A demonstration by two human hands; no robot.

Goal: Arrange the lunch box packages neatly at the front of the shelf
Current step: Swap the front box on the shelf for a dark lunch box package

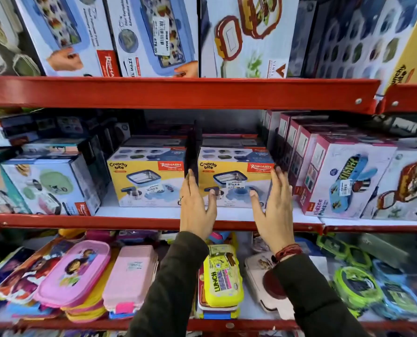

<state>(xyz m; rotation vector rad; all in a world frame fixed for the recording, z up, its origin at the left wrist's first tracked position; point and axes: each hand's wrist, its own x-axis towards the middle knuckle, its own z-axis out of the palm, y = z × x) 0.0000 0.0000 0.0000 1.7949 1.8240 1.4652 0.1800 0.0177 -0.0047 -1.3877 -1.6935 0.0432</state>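
Fingers (279, 181) of both hands flat against right Crunchy Bite box (234, 177)

yellow-and-blue lunch box packages (235, 177), red shelf (154, 221), dark sleeves (178, 276)

Two Crunchy Bite boxes (147, 177) (235, 177) were counted at the middle shelf's (139, 221) front edge; two hands (196, 207) (276, 207) were seen.

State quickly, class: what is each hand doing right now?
Left hand: open, fingers flat against the left side of the right Crunchy Bite box, gripping nothing.
Right hand: open, flat against that box's right side.
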